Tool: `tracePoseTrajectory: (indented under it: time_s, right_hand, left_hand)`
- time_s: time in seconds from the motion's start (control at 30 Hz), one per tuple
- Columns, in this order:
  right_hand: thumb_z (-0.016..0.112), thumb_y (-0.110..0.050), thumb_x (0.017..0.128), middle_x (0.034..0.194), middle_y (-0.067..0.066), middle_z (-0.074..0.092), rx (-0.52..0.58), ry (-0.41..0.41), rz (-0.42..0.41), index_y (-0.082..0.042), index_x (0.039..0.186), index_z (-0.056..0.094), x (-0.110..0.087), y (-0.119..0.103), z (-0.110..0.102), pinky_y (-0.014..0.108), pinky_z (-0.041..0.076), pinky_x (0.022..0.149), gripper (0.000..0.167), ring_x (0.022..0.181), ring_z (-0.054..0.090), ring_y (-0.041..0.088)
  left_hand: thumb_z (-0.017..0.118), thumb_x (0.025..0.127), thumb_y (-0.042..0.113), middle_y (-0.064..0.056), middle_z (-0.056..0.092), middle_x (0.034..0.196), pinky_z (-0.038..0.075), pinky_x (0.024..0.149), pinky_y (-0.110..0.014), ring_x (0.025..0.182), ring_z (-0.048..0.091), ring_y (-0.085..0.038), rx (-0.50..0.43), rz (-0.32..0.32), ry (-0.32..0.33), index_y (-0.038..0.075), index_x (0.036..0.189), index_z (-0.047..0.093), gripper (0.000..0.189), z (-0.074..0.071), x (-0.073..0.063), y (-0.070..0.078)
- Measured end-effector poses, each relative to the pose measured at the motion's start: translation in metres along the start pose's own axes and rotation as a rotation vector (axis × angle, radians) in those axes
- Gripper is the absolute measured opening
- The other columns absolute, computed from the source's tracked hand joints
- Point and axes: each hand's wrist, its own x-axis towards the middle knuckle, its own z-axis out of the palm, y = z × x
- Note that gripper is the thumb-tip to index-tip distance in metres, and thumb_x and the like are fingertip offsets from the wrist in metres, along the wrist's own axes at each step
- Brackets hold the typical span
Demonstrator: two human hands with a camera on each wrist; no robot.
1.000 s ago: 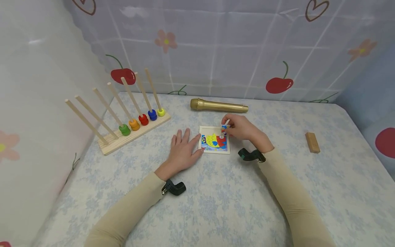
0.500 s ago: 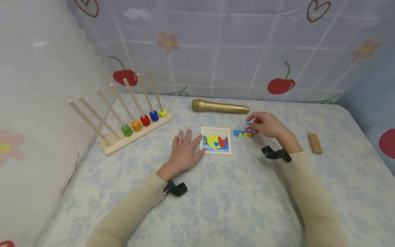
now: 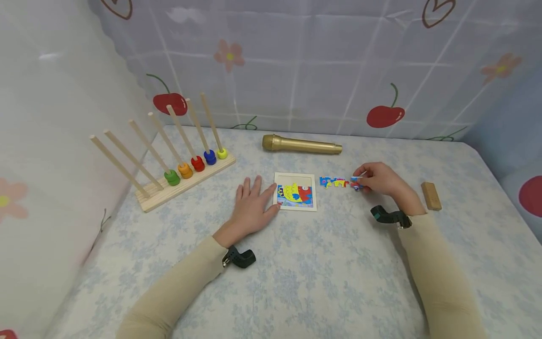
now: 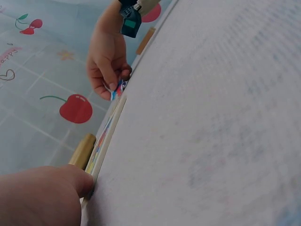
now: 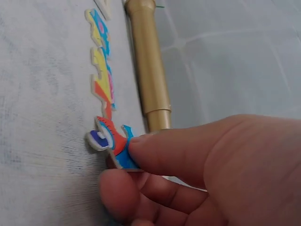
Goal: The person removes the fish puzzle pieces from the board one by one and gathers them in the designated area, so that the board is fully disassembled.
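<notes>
My right hand (image 3: 379,178) pinches a red and blue puzzle piece (image 5: 117,146) between thumb and fingers, close over the cloth at the end of a short row. In that row lie a blue and yellow puzzle piece (image 5: 99,30) and a yellow and red puzzle piece (image 5: 102,75). My left hand (image 3: 253,208) lies flat with fingers spread, its thumb and index fingertip at the left edge of the puzzle frame (image 3: 294,210). Puzzle pieces forming a yellow and red fish (image 3: 296,194) fill the frame's lower part; bare backing shows along its top.
Behind the frame lies a gold microphone (image 3: 302,144). A wooden peg rack (image 3: 186,183) with coloured rings stands at the left, its tall pegs leaning. To the right of my right hand is a small wooden block (image 3: 431,196). A patterned curtain (image 3: 292,70) hangs behind the table.
My right hand has lifted a puzzle piece out of the frame's top right and carried it right, to the end of the row. My left hand stays at the frame.
</notes>
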Motion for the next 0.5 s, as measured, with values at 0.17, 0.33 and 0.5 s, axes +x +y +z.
tracePoseTrajectory:
  time_s: [0.17,0.33,0.5]
  right_hand:
    - [0.062,-0.014,0.1,0.085,0.01,0.061,0.004,0.012,0.03,0.004,0.12,0.064,0.0025,0.0013,0.0045,0.032,0.043,0.065,0.027,0.068,0.056,0.019]
    - [0.065,-0.018,0.099,0.092,0.014,0.059,-0.042,0.052,0.052,0.0,0.118,0.066,0.0029,-0.0006,0.0077,0.031,0.043,0.064,0.026,0.075,0.053,0.023]
    - [0.065,-0.019,0.098,0.098,0.018,0.059,-0.091,0.073,0.066,-0.003,0.117,0.066,0.0027,-0.0035,0.0104,0.032,0.042,0.067,0.025,0.086,0.05,0.028]
  left_hand:
    - [0.053,0.102,0.045,-0.025,0.015,0.169,0.005,0.125,-0.066,0.157,0.0,-0.05,-0.002,-0.001,-0.001,0.021,0.158,0.042,0.062,-0.0001,0.0001,-0.0009]
    - [0.053,0.102,0.045,-0.024,0.014,0.17,0.004,0.125,-0.065,0.157,-0.001,-0.05,-0.006,-0.006,-0.009,0.021,0.158,0.041,0.062,-0.0008,0.0006,-0.0005]
    - [0.053,0.102,0.046,-0.024,0.013,0.17,0.003,0.125,-0.065,0.157,-0.002,-0.05,-0.012,-0.007,-0.014,0.021,0.158,0.04,0.063,-0.0009,0.0012,0.0]
